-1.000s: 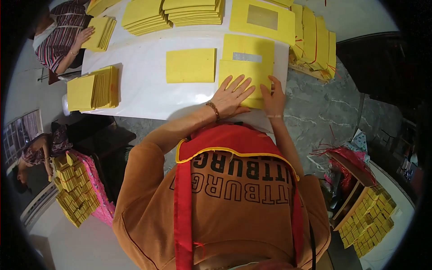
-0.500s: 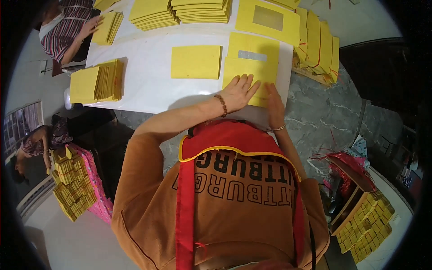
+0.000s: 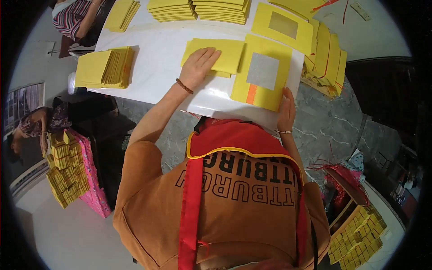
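Observation:
My left hand (image 3: 200, 67) lies with outstretched fingers on a folded yellow paper (image 3: 228, 51). This folded piece rests slightly askew on another yellow piece (image 3: 220, 74), whose lower edge peeks out. To the right lies an open yellow sheet (image 3: 243, 76) with a silver square (image 3: 263, 71) and an orange strip (image 3: 251, 94) below it. My right hand (image 3: 286, 110), fingers straight, touches the lower right edge of that sheet and holds nothing.
Folded yellow stacks stand at the table's left (image 3: 95, 68) and far side (image 3: 173, 10). Beyond the open sheet lies another yellow sheet with a square (image 3: 283, 24). Tied yellow bundles (image 3: 326, 58) sit off the right edge. A co-worker (image 3: 74, 20) is at the far left.
My left hand has moved left with the folded paper onto the piece lying there. The open sheet with the silver square and orange strip is now uncovered. My right hand has shifted slightly right.

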